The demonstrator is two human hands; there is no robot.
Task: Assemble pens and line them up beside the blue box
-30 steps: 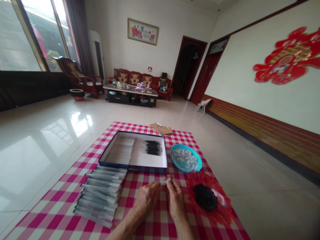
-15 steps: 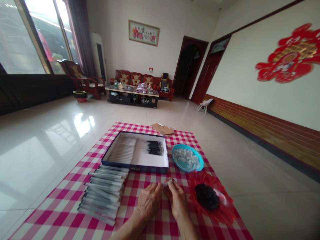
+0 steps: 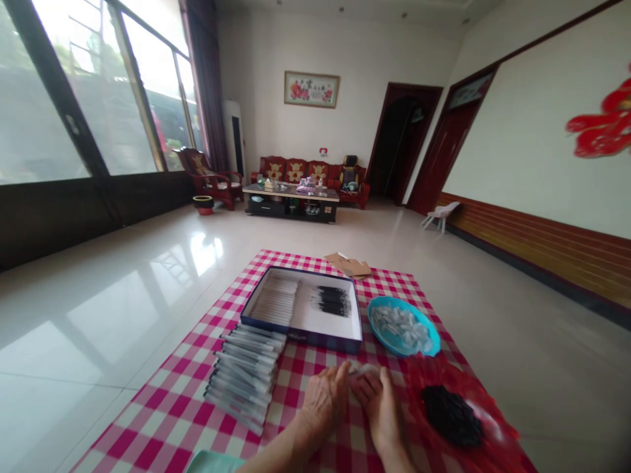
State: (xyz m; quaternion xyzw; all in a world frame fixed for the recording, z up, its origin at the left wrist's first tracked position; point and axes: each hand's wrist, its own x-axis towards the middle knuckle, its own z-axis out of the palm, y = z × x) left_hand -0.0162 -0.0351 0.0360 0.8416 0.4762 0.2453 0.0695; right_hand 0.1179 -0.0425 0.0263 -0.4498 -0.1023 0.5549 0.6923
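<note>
In front of the box, my left hand (image 3: 326,397) and my right hand (image 3: 378,407) come together over the checked cloth, both closed. Between their fingertips is a small translucent whitish piece (image 3: 363,370), mostly covered by the fingers and blurred. It resembles the small clear pieces (image 3: 401,326) heaped in the turquoise dish (image 3: 377,339) beyond my right hand. Left of my left hand lies a pile of frosted pens (image 3: 246,374) with dark ends. A red petal-shaped bowl (image 3: 497,420) with small black parts (image 3: 451,415) sits right of my right hand.
A shallow dark-blue box (image 3: 323,341) holds clear tubes (image 3: 275,299) on its left and thin black-ended refills (image 3: 332,301) on its right. Flat brown cardboard (image 3: 349,265) lies at the table's far edge. A pale green object (image 3: 214,462) shows at the near edge.
The view has turned left, so everything on the table sits further right. My hands stay together, and my right fingers have curled further around the small piece. The pale green object has come into view.
</note>
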